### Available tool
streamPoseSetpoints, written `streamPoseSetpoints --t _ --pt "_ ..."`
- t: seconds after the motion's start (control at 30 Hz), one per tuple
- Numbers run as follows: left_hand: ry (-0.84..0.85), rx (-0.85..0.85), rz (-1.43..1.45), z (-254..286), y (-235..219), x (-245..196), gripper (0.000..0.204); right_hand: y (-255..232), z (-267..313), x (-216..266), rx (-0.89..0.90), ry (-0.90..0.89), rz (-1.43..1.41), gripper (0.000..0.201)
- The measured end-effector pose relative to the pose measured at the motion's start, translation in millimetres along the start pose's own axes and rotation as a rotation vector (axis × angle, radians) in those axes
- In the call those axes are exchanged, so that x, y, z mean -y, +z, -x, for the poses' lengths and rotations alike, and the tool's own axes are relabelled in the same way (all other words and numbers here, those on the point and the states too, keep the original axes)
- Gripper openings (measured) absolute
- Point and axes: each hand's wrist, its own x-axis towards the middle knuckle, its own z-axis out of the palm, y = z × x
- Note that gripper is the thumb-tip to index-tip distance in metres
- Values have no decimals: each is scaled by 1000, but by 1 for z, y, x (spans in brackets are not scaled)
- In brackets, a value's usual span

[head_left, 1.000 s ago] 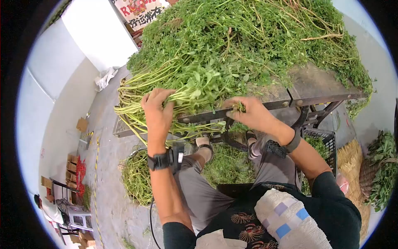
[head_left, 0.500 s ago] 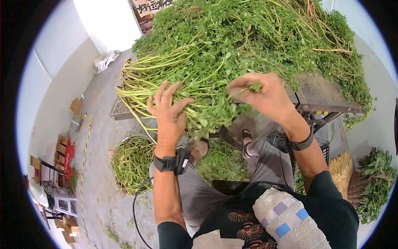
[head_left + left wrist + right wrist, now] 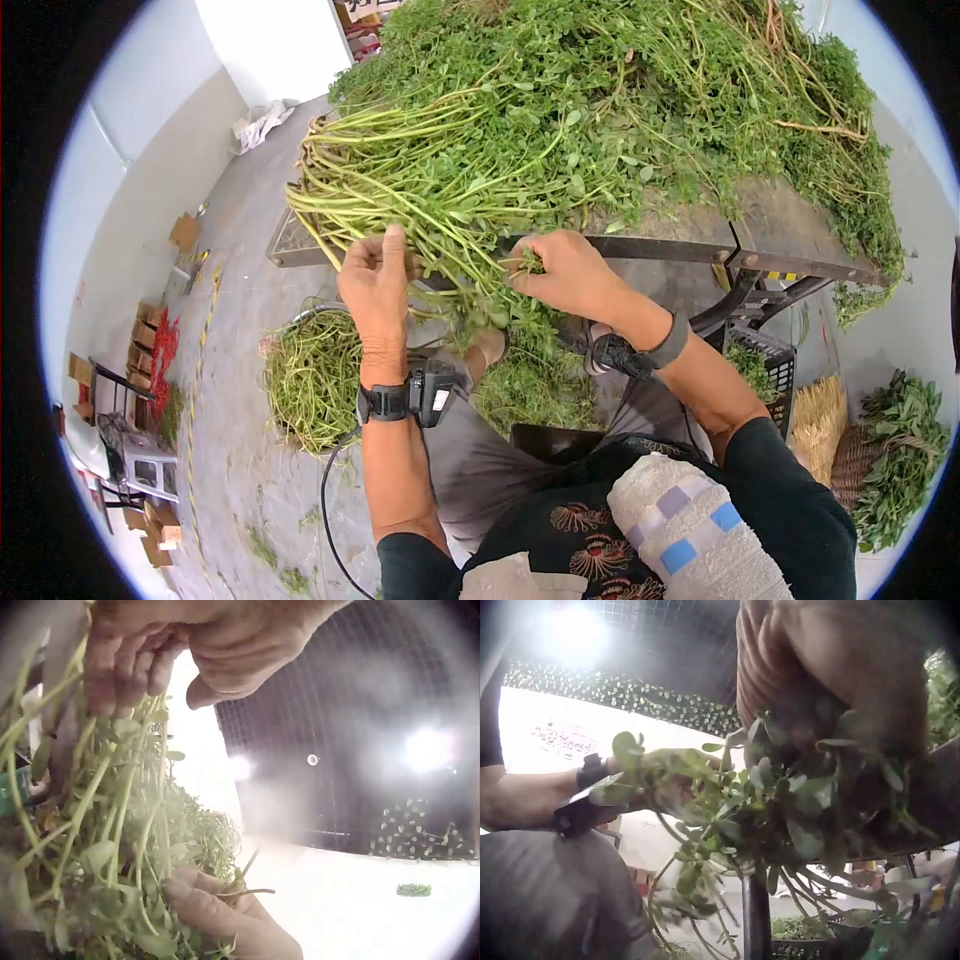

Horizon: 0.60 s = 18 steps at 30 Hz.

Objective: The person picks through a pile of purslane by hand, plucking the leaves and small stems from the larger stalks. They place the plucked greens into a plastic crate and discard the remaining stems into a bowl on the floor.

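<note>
Both hands clamped on one bunch of greens (image 3: 470,250), left hand (image 3: 375,280) gripping stems, right hand (image 3: 560,275) pinching leafy tips, table (image 3: 790,240) edge beneath.

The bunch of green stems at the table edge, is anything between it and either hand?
Nothing visible. The left hand grips the bunch of green stems from its left side at the table edge, and the right hand pinches its leafy end from the right. Both are already touching it; the big heap lies behind.

Two hands (image 3: 375,275), one table (image 3: 790,235), one crate (image 3: 765,350)
</note>
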Motion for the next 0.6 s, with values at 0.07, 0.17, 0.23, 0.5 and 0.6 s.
streamPoseSetpoints --t 0.07,0.17,0.23,0.5,0.6 --pt "-102 66 62 12 4 -7 38 6 7 6 -63 -60 19 23" --pt "-220 141 110 22 6 -12 49 7 12 8 -50 -77 -50 23" --pt "-214 192 -18 17 5 -15 54 7 10 4 -36 -96 -75 23" --pt "-155 267 -48 9 14 6 35 -3 11 -3 -284 -27 41 21" --pt "-199 278 9 12 12 3 32 -20 26 25 -292 -133 -59 20"
